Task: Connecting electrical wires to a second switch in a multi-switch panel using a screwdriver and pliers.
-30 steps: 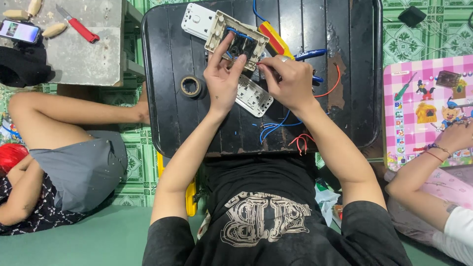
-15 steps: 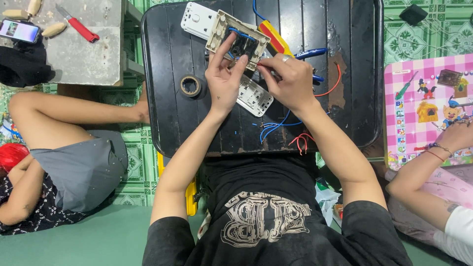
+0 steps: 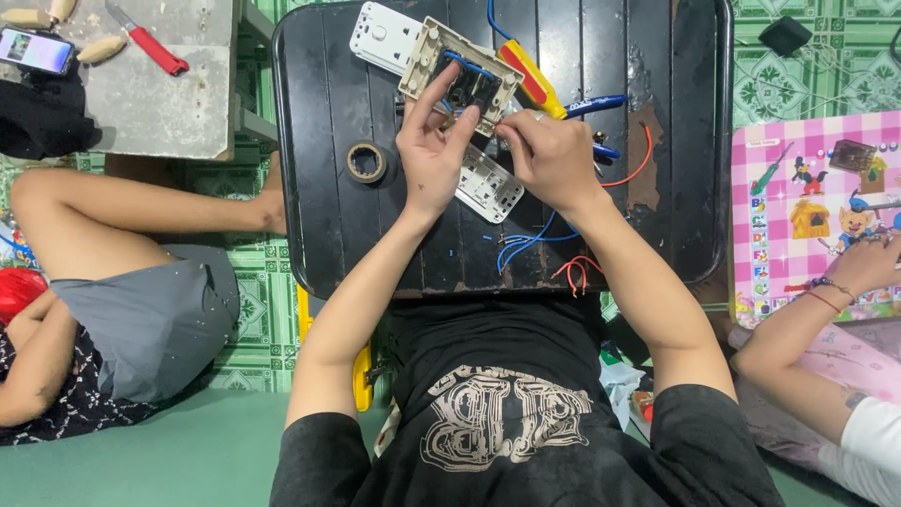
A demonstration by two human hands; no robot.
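From the head view, your left hand grips the beige switch box on the black worktop; your right hand pinches a blue wire at it. I think the wire may slip out if the box tilts.

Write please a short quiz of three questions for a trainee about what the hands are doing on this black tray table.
1. True or false: the left hand touches the beige switch frame.
2. What lies left of the left hand? A) tape roll B) scissors C) cup
3. Which colours are the loose wires at the near edge of the black tray table?

Key: 1 true; 2 A; 3 blue and red.
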